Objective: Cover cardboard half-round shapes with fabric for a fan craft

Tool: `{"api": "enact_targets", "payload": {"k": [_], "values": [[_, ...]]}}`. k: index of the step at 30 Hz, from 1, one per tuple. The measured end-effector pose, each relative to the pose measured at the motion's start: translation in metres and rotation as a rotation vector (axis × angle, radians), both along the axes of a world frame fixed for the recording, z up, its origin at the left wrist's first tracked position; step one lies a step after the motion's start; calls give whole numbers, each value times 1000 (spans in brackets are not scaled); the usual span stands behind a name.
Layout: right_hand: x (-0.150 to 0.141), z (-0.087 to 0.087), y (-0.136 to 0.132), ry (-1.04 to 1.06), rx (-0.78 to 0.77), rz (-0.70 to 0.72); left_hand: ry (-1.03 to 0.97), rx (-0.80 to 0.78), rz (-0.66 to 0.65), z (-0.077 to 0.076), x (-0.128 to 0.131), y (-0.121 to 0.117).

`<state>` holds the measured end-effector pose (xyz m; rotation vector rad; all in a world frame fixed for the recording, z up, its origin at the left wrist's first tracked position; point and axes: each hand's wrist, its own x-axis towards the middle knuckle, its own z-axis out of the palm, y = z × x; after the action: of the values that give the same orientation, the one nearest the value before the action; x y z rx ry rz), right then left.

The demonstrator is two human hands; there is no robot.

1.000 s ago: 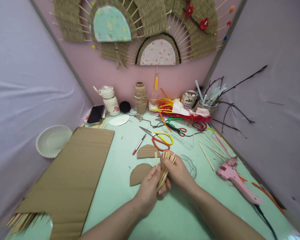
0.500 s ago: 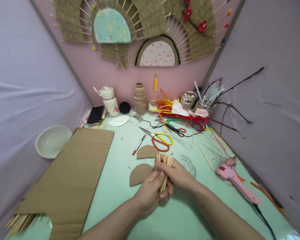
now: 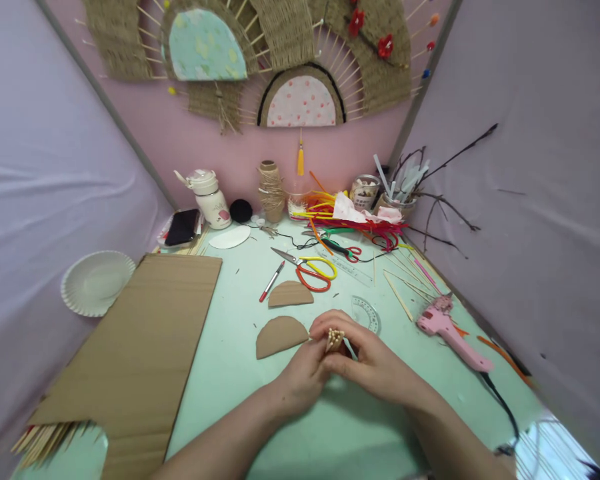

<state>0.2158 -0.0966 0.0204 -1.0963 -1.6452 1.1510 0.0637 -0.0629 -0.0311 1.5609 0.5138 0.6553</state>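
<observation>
Cardboard lies left, then a half-disc, the left hand, its grip too hidden to tell, a stick bundle clasped over the table in the curled right hand, and a pink glue gun.

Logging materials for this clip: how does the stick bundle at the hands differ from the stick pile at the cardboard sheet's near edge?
The stick bundle is held between the left hand and right hand; the stick pile lies at the edge of the cardboard sheet. The bundle is gathered tight; the pile is fanned loosely. The bundle shows mainly its ends; the pile shows lengths of its sticks. Both are thin, pale sticks.
</observation>
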Motion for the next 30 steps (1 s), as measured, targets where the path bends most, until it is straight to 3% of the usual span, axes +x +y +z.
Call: {"api": "enact_targets", "payload": {"k": [3,9,19,24,30], "values": [[-2,-6,-9,-17,20,-40,27,5,-40,-2,1,-1],[-8,-12,-16,-14,45,-86,49,36,-2,-1,-1,-4],[-21,-4,-12,-30,83,-139,21,63,19,8,3,-15],[-25,2,-11,-105,85,-101,-37,-31,80,9,2,-17],[-27,-9,-6,-127,29,-140,-65,-254,130,7,8,-15]]}}
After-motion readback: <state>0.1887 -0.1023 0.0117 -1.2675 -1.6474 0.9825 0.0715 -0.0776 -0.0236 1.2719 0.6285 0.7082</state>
